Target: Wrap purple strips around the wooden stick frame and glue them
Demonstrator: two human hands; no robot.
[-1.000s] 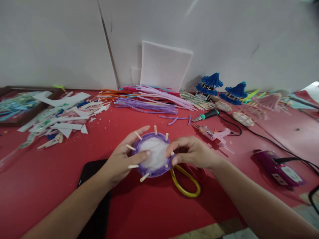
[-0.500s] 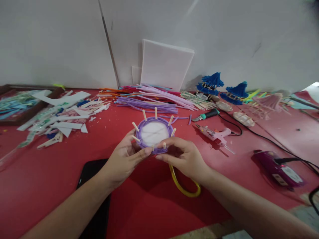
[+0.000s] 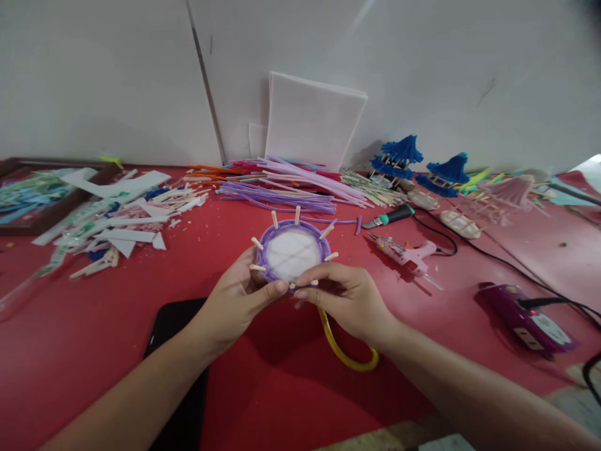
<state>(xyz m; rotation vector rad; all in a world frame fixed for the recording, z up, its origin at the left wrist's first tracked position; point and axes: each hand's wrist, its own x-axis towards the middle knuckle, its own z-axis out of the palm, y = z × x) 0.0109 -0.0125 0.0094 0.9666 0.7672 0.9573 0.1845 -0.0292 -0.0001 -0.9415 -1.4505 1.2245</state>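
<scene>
Between my two hands is a small round craft base (image 3: 291, 250) with a white disc floor, a purple pipe-cleaner rim and several short wooden pegs standing up around it. My left hand (image 3: 239, 291) grips its left and near-left edge, the thumb pressing on the front rim. My right hand (image 3: 350, 297) pinches the near-right rim with thumb and fingertips, close to two pegs. A yellow curved tube (image 3: 350, 360) lies on the table below my right hand, partly hidden by it.
On the red table (image 3: 263, 388) lie a pink glue gun (image 3: 406, 254), a craft knife (image 3: 389, 216), a purple power socket (image 3: 526, 319) and a black phone-like slab (image 3: 178, 376). Pipe cleaners (image 3: 282, 194) pile at the back; paper scraps (image 3: 126, 219) lie left, blue roofed models (image 3: 399, 156) right.
The round base has tipped slightly toward me and shifted a little right, so its near pegs now point more at me. Both hands keep their hold; my right fingers have moved slightly along the rim.
</scene>
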